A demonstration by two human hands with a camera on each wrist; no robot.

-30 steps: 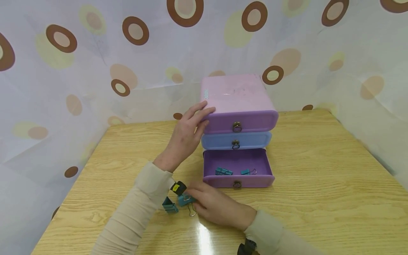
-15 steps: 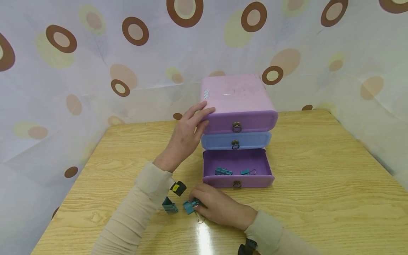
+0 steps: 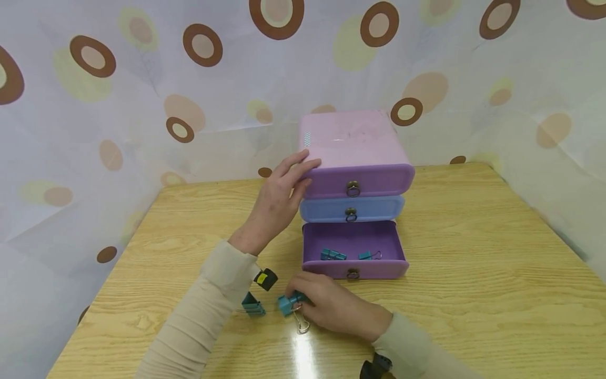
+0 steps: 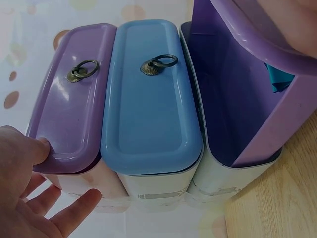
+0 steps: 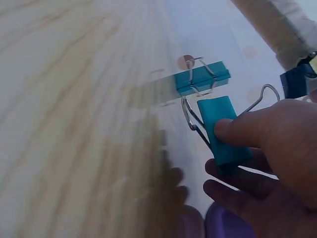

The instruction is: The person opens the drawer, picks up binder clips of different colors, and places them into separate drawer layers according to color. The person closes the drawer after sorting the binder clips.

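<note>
My right hand (image 3: 326,302) pinches a teal binder clip (image 5: 223,126) between thumb and fingers, low over the table in front of the drawer unit. Both wire handles of this clip stick out. A second teal binder clip (image 3: 253,305) lies on the table to its left. With its fingers spread, my left hand (image 3: 272,202) rests at the upper left front corner of the drawer unit (image 3: 350,139). In the left wrist view its thumb (image 4: 39,151) touches the purple top drawer front. The purple bottom drawer (image 3: 355,269) is pulled out and has teal binder clips (image 3: 333,255) inside.
The blue middle drawer (image 3: 379,208) and the purple top drawer (image 3: 326,183) are pushed in, each with a ring pull. Wood-grain table (image 3: 473,252) surrounds the unit. A patterned sheet (image 3: 227,95) hangs behind. My left sleeve (image 3: 194,310) passes beside the loose clip.
My right hand has moved slightly to the right, bringing the pinched binder clip along and turning it. The left hand and the drawers have stayed in place.
</note>
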